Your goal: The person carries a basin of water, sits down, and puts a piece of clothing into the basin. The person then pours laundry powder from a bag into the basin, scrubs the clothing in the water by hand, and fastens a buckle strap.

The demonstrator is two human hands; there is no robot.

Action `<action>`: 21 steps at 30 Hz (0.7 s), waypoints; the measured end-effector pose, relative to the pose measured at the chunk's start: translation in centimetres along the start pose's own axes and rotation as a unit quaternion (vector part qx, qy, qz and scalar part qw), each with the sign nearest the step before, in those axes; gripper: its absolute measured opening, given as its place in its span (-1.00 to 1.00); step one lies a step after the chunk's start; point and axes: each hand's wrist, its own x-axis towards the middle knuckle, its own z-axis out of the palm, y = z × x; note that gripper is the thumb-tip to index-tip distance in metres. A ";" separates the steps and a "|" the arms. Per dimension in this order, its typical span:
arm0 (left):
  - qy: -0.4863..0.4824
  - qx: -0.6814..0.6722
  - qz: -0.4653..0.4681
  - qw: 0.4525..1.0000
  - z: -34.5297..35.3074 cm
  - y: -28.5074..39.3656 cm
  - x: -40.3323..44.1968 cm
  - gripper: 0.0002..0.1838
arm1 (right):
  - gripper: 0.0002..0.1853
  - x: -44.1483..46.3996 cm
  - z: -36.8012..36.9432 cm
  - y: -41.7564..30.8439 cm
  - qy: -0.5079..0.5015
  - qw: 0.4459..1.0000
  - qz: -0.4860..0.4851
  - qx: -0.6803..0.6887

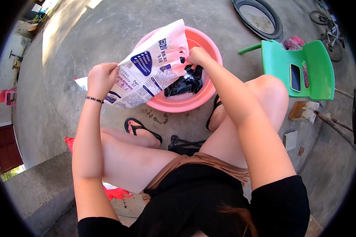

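- The left hand (101, 77) pinches the near left edge of a printed bag (132, 89) between thumb and bent fingers.
- The right hand (198, 56) has its fingers drawn together in a pinch at the bag's opposite edge; its fingertips are partly hidden, so the exact grip is hard to tell.
- The bag is stretched slantwise between both hands, partly over a pink basin (174, 107) that lies under and beside the right hand.
- Dark wet-looking cloth (182, 87) lies in the basin, just below the right hand.
- The bag looks like thin, flexible plastic film, soft enough to crease and probably a little slippery if wet. It seems light enough for two pinches; any loose contents would likely shift when it tilts.
- The best hold is likely a gathered fold at each end, with the left hand steadying its edge, since a flat pinch could slide or tear the film.
- Large dark Chinese characters near the right hand appear to read 奥妙, set sideways.
- Between the hands is a dark blue rounded panel with white print; pink characters and dense small text sit closer to the left hand, too small to read.
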 end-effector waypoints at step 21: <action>0.014 -0.019 0.050 0.998 0.1 0.6 -0.5 -0.87 | -0.85 1.0 -0.6 0.9 0.074 0.997 -0.027 -0.005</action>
